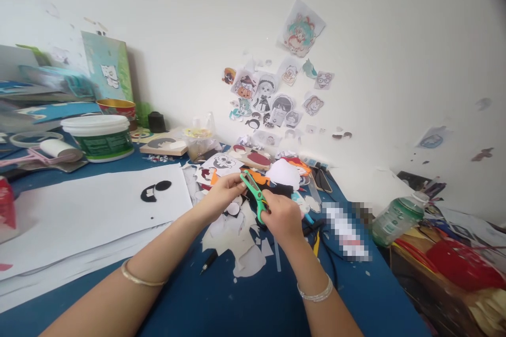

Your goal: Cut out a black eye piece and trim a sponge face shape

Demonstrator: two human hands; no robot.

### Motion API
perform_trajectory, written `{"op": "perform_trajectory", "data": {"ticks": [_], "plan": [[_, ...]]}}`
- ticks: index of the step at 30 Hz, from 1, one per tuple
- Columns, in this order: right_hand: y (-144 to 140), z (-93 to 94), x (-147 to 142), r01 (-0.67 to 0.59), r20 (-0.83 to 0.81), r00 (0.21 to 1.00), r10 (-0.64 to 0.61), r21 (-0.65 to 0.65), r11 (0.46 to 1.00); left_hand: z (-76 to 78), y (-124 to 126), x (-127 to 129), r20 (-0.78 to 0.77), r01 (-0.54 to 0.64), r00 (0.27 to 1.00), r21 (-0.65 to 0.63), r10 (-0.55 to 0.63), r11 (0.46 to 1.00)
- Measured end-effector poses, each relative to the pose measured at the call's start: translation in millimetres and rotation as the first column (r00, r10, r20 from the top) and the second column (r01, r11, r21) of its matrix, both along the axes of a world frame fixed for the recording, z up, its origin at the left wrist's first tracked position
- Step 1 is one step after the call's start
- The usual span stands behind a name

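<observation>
Right hand (281, 217) is closed through the handles of the green scissors (254, 196), blades pointing up and away toward the left hand (224, 191). That left hand pinches a small paper cutout (232, 208) right at the blade tips, just above the blue table (253, 300). How far the blades are parted is hard to say from this angle; they look nearly together.

Below the hands lies a heap of white paper offcuts (233, 237), with a black pen (208, 261) just beside it. To the left, a big white sheet (79, 210) carries a couple of black cut shapes (155, 190). Further back sit a white tub (98, 137) and a stack of printed character pictures (253, 160); more stickers (272, 95) are stuck on the wall.

The risk here, I'd say: the left fingertips sit very close to the blades, so a quick snip could nick them. The piece is small and held by an edge, so it could twist and the cut could run into the printed figure. A dropped cutout would vanish among the scraps
</observation>
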State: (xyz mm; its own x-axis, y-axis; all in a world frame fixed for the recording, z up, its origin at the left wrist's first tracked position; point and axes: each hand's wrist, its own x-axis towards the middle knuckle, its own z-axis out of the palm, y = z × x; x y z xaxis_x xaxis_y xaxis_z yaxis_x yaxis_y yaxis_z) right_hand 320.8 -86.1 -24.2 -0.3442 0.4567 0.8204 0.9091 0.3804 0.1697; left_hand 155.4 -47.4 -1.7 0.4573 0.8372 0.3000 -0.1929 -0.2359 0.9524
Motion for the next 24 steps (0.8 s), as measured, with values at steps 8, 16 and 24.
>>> {"op": "perform_trajectory", "data": {"ticks": [8, 16, 24], "plan": [[3.6, -3.6, 1.9, -0.007, 0.024, 1.000, 0.007, -0.011, 1.000, -1.6, -0.8, 1.4, 0.020, -0.013, 1.000, 0.017, 0.013, 1.000], [1.2, -2.7, 1.6, 0.019, -0.009, 1.000, -0.019, -0.063, 0.998, 0.1, -7.1, 8.5, -0.063, -0.097, 0.993, 0.014, 0.097, 0.995], [2.7, -4.0, 0.0, 0.034, 0.004, 0.999, -0.034, -0.018, 0.999, -6.0, -2.3, 6.6, -0.034, -0.077, 0.996, 0.031, 0.078, 0.997]]}}
